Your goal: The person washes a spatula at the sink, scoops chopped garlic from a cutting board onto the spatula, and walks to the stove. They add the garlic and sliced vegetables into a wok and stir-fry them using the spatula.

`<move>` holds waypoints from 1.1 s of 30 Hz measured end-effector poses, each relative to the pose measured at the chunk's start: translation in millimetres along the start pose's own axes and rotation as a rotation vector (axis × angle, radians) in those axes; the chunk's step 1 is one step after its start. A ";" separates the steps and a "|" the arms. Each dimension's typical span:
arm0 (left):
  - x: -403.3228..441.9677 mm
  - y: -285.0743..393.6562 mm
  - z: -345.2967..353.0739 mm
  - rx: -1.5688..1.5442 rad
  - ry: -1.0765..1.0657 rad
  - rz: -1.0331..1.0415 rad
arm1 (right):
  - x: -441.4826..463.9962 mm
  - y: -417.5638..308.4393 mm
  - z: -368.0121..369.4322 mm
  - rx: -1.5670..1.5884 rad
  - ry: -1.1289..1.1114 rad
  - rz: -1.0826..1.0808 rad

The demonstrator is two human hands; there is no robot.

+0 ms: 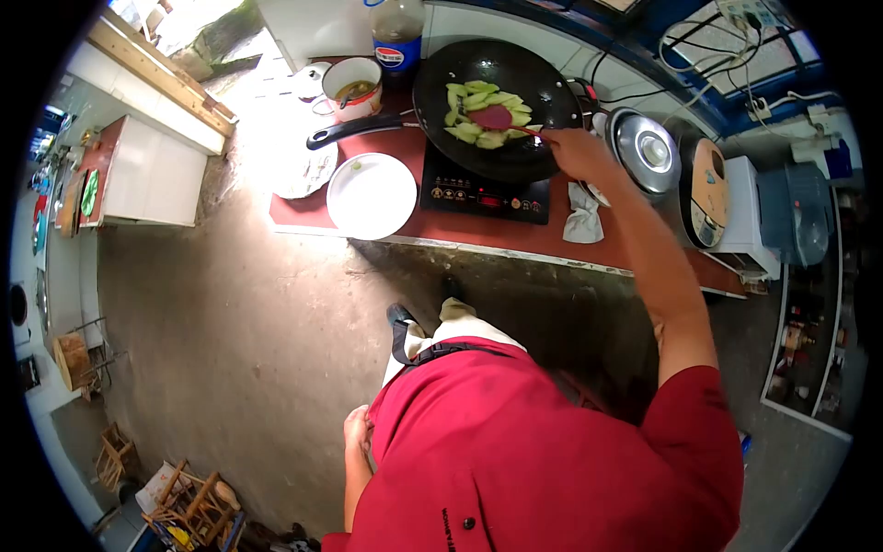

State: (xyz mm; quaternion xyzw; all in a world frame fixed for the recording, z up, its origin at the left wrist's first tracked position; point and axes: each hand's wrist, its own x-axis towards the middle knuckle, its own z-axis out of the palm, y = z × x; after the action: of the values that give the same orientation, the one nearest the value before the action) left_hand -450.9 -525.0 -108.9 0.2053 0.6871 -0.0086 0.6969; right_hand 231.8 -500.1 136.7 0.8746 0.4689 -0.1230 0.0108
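Observation:
My right hand (575, 153) is closed around the handle of a red spatula (491, 117), whose blade rests among sliced green vegetable pieces (501, 98) in a black wok (478, 60). The wok sits on an induction cooker (478, 198) with a lit red display, its long black handle pointing left. My left hand (358, 429) hangs low beside the red shirt at my hip. Its fingers are partly hidden, so I cannot see whether it holds anything. To the left of the cooker stands a white plate (372, 198) with a small green bit on it.
A red-and-white pot (353, 87) and a large Pepsi bottle (397, 53) stand behind the wok handle. Right of the wok are a crumpled cloth (583, 216), a round metal lid (647, 150) and a rice cooker (706, 191). Cables hang along the wall.

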 end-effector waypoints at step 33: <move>-34.8 26.8 17.1 0.032 0.171 0.017 | 52.1 -0.8 -20.4 0.032 0.003 -0.079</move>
State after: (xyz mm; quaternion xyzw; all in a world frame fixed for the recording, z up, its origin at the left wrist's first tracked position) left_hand -428.6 -514.9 -68.6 0.2224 0.7422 0.0042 0.6322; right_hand 263.0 -454.3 144.8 0.8555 0.5012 -0.1295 -0.0086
